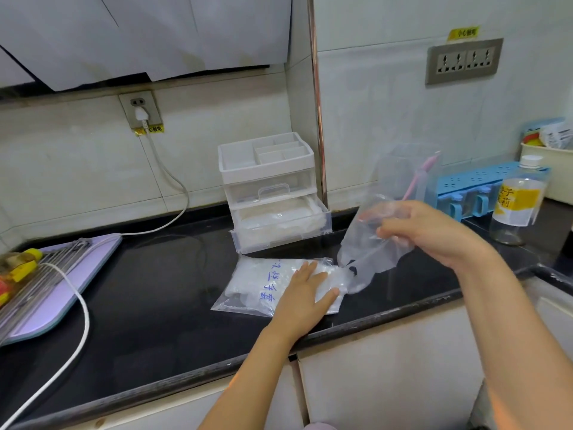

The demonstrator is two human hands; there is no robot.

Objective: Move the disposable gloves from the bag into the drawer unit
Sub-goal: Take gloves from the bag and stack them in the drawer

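Lavender board [62, 308], white cable [88, 321], blue rack [474, 178], perhaps glass bottle [514, 209].

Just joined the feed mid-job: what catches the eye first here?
The hands, at centre: the left hand presses flat on the bag of gloves on the black counter, while the right hand grips clear plastic stretching up from the bag's mouth. Behind them stands the drawer unit, its bottom drawer pulled out with white plastic inside.

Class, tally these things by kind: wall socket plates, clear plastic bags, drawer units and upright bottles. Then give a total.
wall socket plates: 2
clear plastic bags: 2
drawer units: 1
upright bottles: 1
Total: 6
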